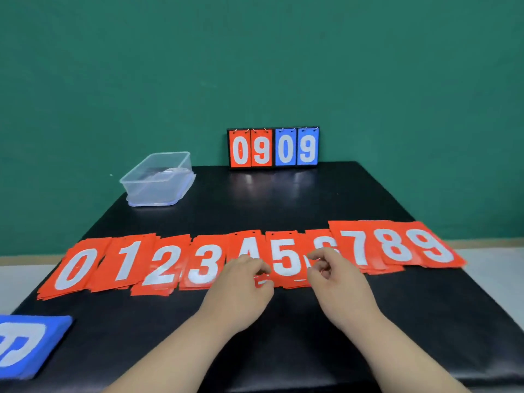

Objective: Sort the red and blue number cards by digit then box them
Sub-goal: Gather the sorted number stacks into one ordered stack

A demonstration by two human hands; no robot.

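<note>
A green wall (255,52) fills the upper half of the view. Below it stands a black table (283,199) that carries everything else.

The red number cards (204,262) lie across the table in one row of small stacks. Their white digits read 0 to 9 from the left end to the right, and neighbouring stacks overlap at the edges. The 7, 8 and 9 stacks sit slightly further back than the others.

A pile of blue number cards (28,341) lies in front of the row's left end, well apart from it and cut off by the picture's edge. Its white digit is only partly in view.

A flip scoreboard (273,148) stands upright behind the middle of the row, well apart from it. It shows a red 0 and 9, then a blue 0 and 9.

A clear plastic box (158,180) stands open behind the left part of the row, also well apart. It has a bluish rim at its base, and what lies inside is too unclear to name.

The left hand (241,282) lies over the lower part of the 4 stack. Its fingers and thumb are curled, with a red edge pinched between them beside the 5. The right hand (337,282) covers the lower part of the 6 stack, its curled fingers at the right edge of the 5. Whether it holds a card cannot be told
</note>
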